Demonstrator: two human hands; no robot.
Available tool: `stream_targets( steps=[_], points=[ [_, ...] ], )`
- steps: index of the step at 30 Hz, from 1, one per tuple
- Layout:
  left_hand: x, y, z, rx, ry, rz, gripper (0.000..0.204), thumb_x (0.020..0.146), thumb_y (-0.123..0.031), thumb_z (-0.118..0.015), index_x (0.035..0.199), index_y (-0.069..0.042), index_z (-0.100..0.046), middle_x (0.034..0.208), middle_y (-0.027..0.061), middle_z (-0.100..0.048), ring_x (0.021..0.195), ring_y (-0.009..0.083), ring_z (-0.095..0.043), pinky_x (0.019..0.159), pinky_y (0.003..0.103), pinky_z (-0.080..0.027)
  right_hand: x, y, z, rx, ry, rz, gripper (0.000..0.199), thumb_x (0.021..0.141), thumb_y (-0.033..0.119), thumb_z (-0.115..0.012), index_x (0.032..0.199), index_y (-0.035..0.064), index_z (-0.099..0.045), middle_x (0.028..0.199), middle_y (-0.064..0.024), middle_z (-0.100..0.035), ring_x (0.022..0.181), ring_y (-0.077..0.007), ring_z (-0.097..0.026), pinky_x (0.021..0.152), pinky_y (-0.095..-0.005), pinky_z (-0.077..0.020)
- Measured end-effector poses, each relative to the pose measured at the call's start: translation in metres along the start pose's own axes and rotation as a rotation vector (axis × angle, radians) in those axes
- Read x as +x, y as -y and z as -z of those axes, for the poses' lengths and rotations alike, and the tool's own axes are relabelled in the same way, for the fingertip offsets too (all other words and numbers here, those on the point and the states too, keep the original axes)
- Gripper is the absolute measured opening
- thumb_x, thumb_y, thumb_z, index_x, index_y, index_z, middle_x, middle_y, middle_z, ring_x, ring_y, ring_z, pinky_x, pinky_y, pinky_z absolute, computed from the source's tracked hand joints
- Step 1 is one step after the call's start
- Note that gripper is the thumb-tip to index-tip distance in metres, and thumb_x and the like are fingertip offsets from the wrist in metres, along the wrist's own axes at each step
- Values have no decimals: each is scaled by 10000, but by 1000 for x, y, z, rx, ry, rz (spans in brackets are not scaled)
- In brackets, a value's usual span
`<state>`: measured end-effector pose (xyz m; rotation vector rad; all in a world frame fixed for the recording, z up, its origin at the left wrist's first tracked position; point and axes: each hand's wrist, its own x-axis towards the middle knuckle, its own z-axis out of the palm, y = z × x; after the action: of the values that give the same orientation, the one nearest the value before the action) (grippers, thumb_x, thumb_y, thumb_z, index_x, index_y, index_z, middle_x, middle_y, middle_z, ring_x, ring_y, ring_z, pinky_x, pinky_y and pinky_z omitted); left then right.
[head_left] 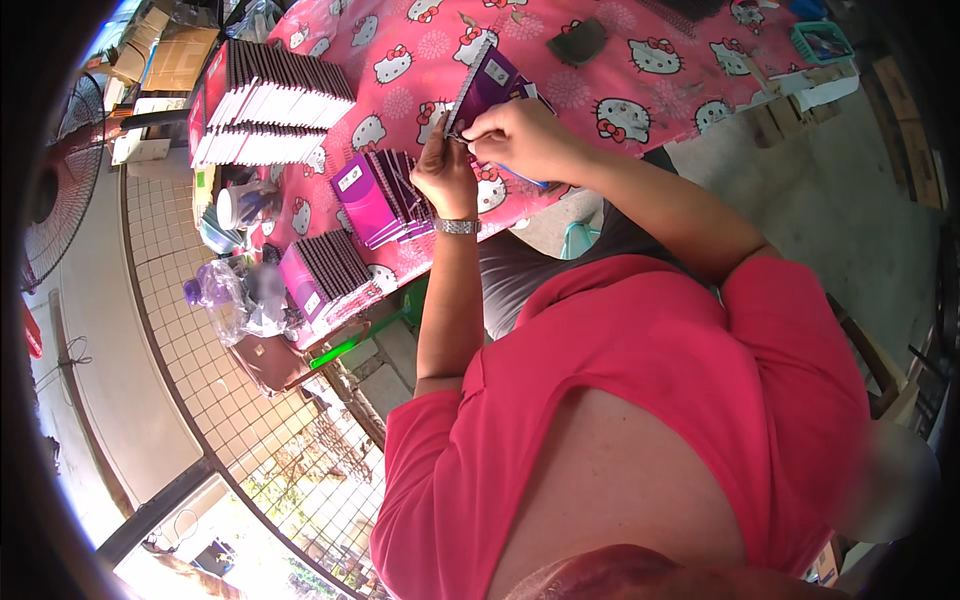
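A purple spiral-bound notebook [492, 85] stands tilted over the table, its dark coil running down toward me. My left hand [446, 178], with a metal-band watch at the wrist, is closed on the lower end of that coil edge. Fingers of my right hand [528, 138] are pinched at the same corner of the notebook. Below the right palm a thin blue piece [530, 180] sticks out, perhaps a tool handle; its other end is hidden by the hand. Just left of my left hand lies a fanned pile of purple notebooks [375, 200].
Tall stacks of spiral notebooks [275, 100] rise at the far left, with a smaller stack [325, 270] nearer. A plastic bag [235, 295] and a white tub [240, 205] sit by the left edge. A green basket [823, 43] stands far right; a fan [60, 180] is at left.
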<state>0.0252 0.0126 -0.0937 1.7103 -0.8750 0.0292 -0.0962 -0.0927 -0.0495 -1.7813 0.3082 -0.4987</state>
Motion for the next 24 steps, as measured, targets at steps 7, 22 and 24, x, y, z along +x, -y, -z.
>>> stream_targets(
  steps=[7,22,24],
  points=[
    [15,-12,42,43,1,-113,342,792,114,-624,1095,-16,-716,917,89,-740,820,109,-668,741,256,-530,-18,-8,14,280,-24,-108,293,911,134,-687,1188,41,-664,969,-79,-703,870,-111,-673,793,-254,-536],
    [73,-4,54,530,397,-322,359,819,-106,-729,1156,-61,-614,1078,157,-653,992,362,-621,844,426,-502,13,-153,228,-1155,-631,-162,164,847,164,-640,970,60,-666,1029,-188,-612,974,-363,-610,831,-465,-513],
    [51,-34,13,441,605,-417,317,767,-158,-798,1033,-54,-660,1002,132,-665,941,335,-626,824,412,-510,19,-182,252,-1327,-575,-128,186,867,194,-614,958,40,-666,1016,-187,-636,937,-372,-625,828,-480,-520]
  ],
)
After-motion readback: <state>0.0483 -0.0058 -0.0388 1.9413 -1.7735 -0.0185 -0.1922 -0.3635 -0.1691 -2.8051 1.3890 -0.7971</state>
